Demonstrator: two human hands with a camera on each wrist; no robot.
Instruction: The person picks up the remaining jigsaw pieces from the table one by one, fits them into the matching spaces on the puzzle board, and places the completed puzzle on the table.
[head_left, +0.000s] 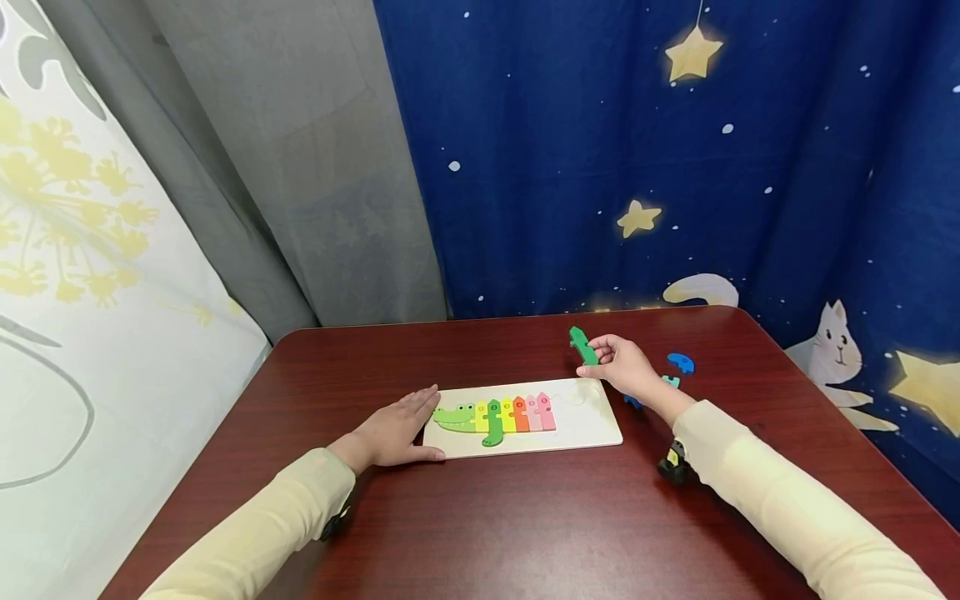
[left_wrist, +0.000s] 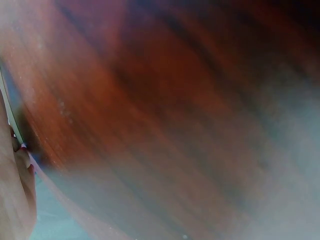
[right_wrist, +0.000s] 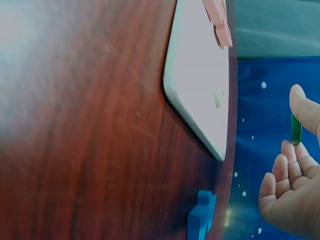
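Green piece (head_left: 583,347): held up past the board's far edge, to the right of the coloured row.
Right hand (head_left: 626,367): thumb and fingertips pinch the green piece, the gap closed to its thickness.
Left hand (head_left: 397,429): fingers straight, gripping nothing, laid against the board's left end with the thumb at the near left corner.
Board (head_left: 588,429): flat on the tabletop (head_left: 480,525); a crocodile head (head_left: 455,418) and coloured row (head_left: 519,414) fill its left part, its right part bare.
Loose pieces: a blue piece (head_left: 681,362) and a teal piece (head_left: 671,381) right of the right hand.
Handling: probably light and stiff, like painted wood; smooth faces may slip a little, breakage seems unlikely.
Best hold: likely the long side edges, leaving the notched outline unobstructed.
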